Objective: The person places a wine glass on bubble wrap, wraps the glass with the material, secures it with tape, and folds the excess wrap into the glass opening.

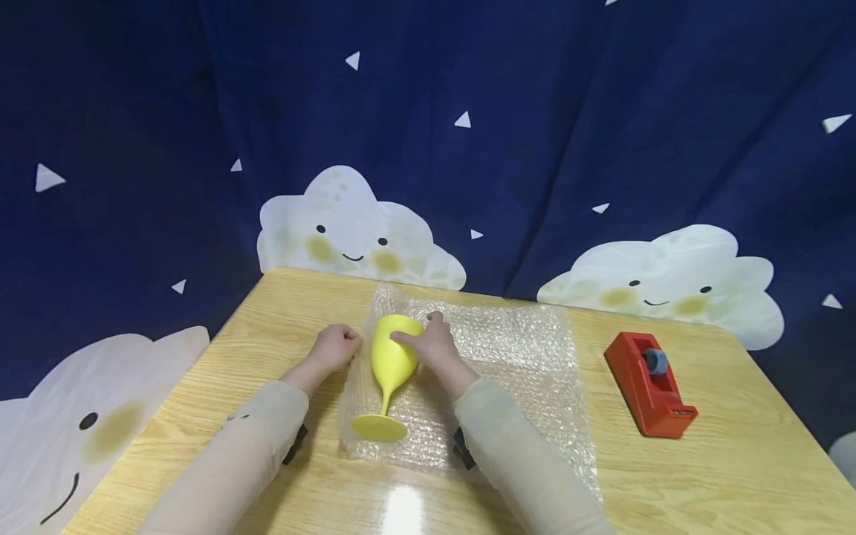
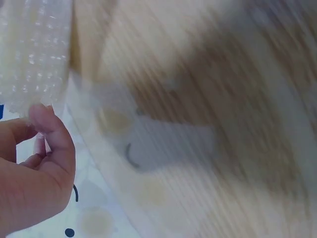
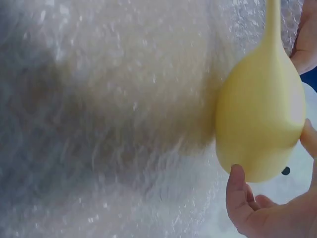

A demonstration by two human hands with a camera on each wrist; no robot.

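Observation:
A yellow plastic goblet lies on its side over a sheet of bubble wrap, its bowl away from me and its round foot toward me. My right hand holds the bowl near the rim, thumb on one side and fingertips on the other, as the right wrist view shows. At the left edge of the wrap is my left hand. In the left wrist view its thumb and finger pinch the edge of the bubble wrap.
On the right side of the wooden table stands a red tape dispenser with a small blue roll in it. Behind the table hangs a dark blue curtain printed with clouds and white triangles.

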